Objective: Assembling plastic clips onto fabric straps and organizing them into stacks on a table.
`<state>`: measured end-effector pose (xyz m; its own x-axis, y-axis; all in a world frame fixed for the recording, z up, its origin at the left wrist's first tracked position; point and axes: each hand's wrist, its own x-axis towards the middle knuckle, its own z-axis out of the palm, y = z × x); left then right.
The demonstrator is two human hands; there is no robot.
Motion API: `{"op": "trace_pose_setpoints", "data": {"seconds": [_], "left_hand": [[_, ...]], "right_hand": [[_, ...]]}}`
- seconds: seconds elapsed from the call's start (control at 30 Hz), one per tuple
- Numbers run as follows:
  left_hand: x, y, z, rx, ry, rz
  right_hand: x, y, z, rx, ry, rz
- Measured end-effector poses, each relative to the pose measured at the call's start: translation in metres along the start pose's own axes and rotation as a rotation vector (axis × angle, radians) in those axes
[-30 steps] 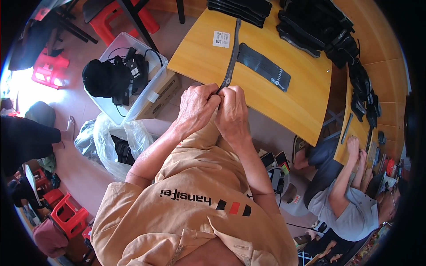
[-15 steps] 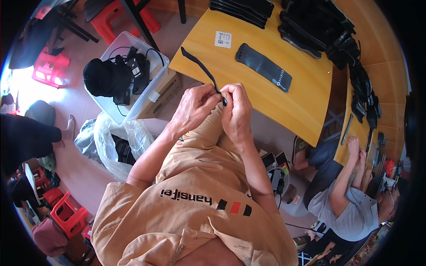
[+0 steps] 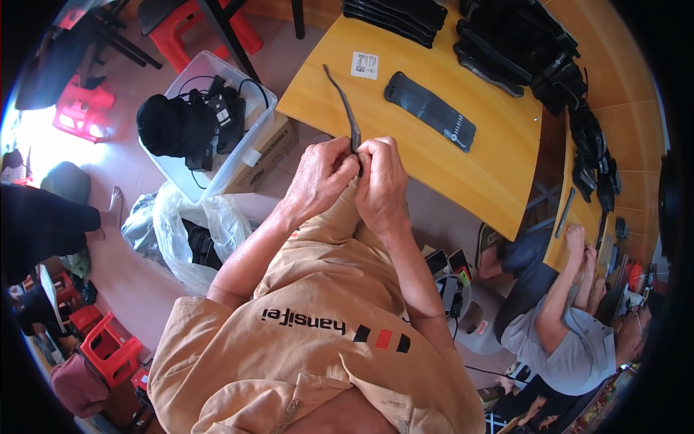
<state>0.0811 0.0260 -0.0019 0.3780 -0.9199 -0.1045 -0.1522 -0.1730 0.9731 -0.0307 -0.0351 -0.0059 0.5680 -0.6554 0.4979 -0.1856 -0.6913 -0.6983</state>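
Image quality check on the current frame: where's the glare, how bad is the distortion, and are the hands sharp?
Head view: glare whites out the left side near a red stool; head view: fisheye bends the wooden table's right edge, corners black; head view: left hand and right hand look fairly sharp, the black strip partly hidden between them.

A path was left open over the near right part of the yellow table (image 3: 499, 177), ahead of the right hand (image 3: 382, 181). Farther in, it was interrupted by a flat dark packet (image 3: 429, 108); the far edge was occupied by a black stack (image 3: 394, 18) and a black heap (image 3: 515, 43). Leftward, the way was barred by a clear plastic bin (image 3: 172, 175) and, nearer, a plastic bag (image 3: 170, 226).
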Motion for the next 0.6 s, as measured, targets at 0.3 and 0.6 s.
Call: {"op": "trace_pose_setpoints", "data": {"seconds": [0.3,0.6], "left_hand": [[-0.004,0.018,0.003,0.319,0.078,0.086],[-0.006,0.021,-0.005,-0.105,-0.047,-0.105]], "right_hand": [[0.002,0.002,0.004,-0.002,-0.013,-0.017],[0.005,-0.002,0.002,0.028,0.003,0.009]]}}
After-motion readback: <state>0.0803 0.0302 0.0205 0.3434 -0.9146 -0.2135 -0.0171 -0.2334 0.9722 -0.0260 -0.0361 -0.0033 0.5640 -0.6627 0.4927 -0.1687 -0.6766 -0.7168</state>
